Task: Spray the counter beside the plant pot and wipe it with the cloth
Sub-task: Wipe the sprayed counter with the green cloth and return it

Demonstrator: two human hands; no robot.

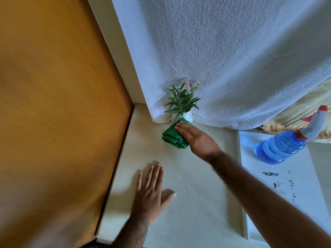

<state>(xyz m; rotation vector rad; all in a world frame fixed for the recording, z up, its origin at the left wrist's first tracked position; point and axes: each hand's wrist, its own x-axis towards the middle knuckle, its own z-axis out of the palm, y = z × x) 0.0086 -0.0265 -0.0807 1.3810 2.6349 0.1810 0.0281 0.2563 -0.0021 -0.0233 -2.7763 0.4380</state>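
A folded green cloth (172, 137) lies on the cream counter (193, 185), right in front of a small white plant pot (188, 116) with green leaves and pink flowers. My right hand (195, 138) presses flat on the cloth's right side, fingers together and pointing toward the pot. My left hand (152, 192) rests palm down on the counter nearer to me, fingers spread, holding nothing. A blue spray bottle (281, 148) with a red and white trigger head stands at the right on a white board.
A white towel-like sheet (223, 59) hangs behind the pot. An orange-brown wooden panel (59, 113) borders the counter on the left. The white board (295, 190) with dark marks covers the counter's right side.
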